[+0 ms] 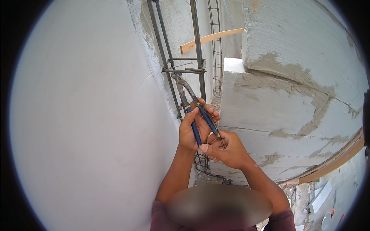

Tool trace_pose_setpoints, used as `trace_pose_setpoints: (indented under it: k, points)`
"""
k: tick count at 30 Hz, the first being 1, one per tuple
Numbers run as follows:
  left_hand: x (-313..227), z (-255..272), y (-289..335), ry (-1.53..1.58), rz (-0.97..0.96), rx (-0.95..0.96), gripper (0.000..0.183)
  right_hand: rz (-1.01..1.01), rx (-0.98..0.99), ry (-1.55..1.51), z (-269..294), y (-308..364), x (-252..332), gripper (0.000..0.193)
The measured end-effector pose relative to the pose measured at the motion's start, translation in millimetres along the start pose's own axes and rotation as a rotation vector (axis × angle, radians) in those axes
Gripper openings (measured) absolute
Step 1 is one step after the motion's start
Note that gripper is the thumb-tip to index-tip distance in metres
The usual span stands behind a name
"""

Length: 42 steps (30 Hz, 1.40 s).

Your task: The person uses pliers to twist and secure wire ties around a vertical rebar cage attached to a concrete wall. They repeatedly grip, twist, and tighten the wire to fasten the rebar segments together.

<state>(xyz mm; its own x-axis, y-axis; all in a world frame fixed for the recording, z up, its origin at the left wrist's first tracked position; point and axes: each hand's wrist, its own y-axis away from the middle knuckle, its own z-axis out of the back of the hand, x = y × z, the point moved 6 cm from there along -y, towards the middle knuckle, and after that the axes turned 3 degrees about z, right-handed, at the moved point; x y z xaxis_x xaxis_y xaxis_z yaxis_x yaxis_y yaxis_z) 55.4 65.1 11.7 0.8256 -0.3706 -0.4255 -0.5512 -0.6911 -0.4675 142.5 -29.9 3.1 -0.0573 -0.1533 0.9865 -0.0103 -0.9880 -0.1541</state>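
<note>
My left hand (189,134) is closed around a pair of blue-handled pincers (207,119), with the handles spread slightly apart. Their worn metal jaws point away from me, close under a bent stirrup (184,71) on the upright rebar cage (201,82). Whether the jaws touch the steel I cannot tell. At the lower ends of the handles is my right hand (231,150), its thumb beside the tip of the left handle. Thin dark wires (222,143) show between its curled fingers; their other ends are hidden.
A smooth pale wall (84,115) stands close on the left. To the right rises a wall of white blocks (266,107) with grey mortar smears. Behind the cage, a wooden strip (212,37) juts across near a second rebar cage (216,46). Offcuts (320,197) lie low at right.
</note>
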Motion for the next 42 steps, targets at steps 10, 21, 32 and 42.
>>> trace_pose_setpoints:
  k: [10, 21, 32, 42]
  points:
    - [-9, 2, 9, -0.555, -0.095, -0.325, 0.041, 0.549, -0.312, 1.074, -10, 15, 33, 0.031]
    - [-1, -9, -3, -0.13, -0.036, 0.01, 0.031, -0.172, 0.189, -0.153, 3, -3, 3, 0.048]
    - [-7, -20, -2, -0.264, 0.119, -0.341, 0.032, 0.383, -0.261, 0.731, 6, 7, 49, 0.046]
    - [-3, -16, -8, -0.107, 0.115, -0.258, 0.029, 0.558, -0.234, 0.959, -3, 15, 54, 0.034]
